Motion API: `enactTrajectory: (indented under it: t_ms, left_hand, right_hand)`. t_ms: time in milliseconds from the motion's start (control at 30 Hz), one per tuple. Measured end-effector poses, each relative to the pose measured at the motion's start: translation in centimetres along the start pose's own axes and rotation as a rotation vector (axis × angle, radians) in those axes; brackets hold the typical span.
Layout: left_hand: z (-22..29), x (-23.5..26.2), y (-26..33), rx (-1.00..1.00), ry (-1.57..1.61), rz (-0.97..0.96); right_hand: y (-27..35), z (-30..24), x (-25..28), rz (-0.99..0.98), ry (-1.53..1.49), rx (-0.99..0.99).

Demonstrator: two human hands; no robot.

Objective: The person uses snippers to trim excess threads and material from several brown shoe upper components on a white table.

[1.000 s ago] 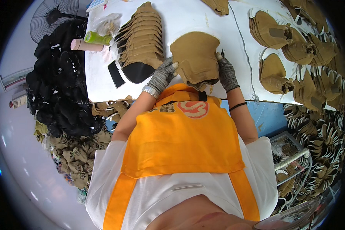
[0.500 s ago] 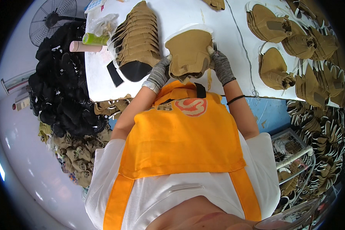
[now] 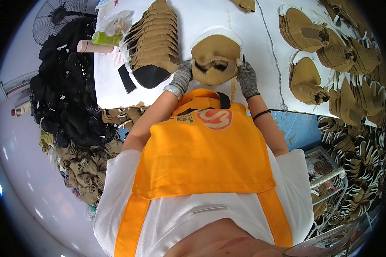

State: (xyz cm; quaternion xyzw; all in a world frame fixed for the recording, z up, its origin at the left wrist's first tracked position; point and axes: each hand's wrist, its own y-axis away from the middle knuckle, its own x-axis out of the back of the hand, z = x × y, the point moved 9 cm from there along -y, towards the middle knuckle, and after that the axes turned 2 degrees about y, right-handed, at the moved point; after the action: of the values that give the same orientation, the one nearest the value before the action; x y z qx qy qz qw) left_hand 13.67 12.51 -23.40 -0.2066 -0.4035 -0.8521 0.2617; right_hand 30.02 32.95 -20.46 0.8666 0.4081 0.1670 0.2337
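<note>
Both my hands, in grey knit gloves, grip a tan shoe upper [image 3: 214, 49] with a white band along its far edge. It is over the white table near its front edge, and its dark opening faces up toward me. My left hand [image 3: 182, 76] is closed on its left side, thumb against the fabric. My right hand [image 3: 247, 78] holds the right side, with a thin dark pointed tool [image 3: 244, 58] sticking up by the fingers. Left of my left hand lies an overlapping row of tan uppers [image 3: 154, 38] with a black near end.
Stacks of tan uppers [image 3: 302, 28] stand on the table's right. A grey cord [image 3: 272, 47] runs down the tabletop. A green roll [image 3: 106, 39], a pink cylinder [image 3: 94, 47] and a black strip [image 3: 126, 79] lie at left. Black goods [image 3: 64, 94] are heaped beside the table.
The upper in my hands has tipped over so its opening shows, where its flat outer face showed before. It sits slightly farther right. Both hands still hold its sides.
</note>
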Motion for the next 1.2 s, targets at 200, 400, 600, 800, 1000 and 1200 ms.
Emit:
enactTrajectory:
  t_ms: [200,400,600,800,1000,1200]
  left_hand:
    - [-8.5,-2.7,-5.6,-0.007,1.072,0.159]
    - [-0.2,-0.3,3.0,0.333,0.845,0.083]
    - [6.5,5.4,10.3,-0.224,0.732,0.295]
    - [13.1,3.5,9.7,-0.254,0.594,-0.052]
    - [11.5,2.2,7.6,-0.247,0.525,0.004]
    - [11.1,3.2,1.7,-0.209,0.749,0.012]
  right_hand:
    - [-0.5,-2.8,0.0,0.207,0.352,0.39]
    - [-0.7,-2.1,1.9,0.396,0.517,0.563]
    - [5.4,-10.8,0.4,-0.049,-0.169,0.487]
    - [7.3,-12.6,-2.8,0.075,0.601,0.718]
    - [4.5,-8.0,-3.3,-0.054,0.194,0.584]
    - [1.4,-10.8,-5.0,-0.11,0.03,0.401]
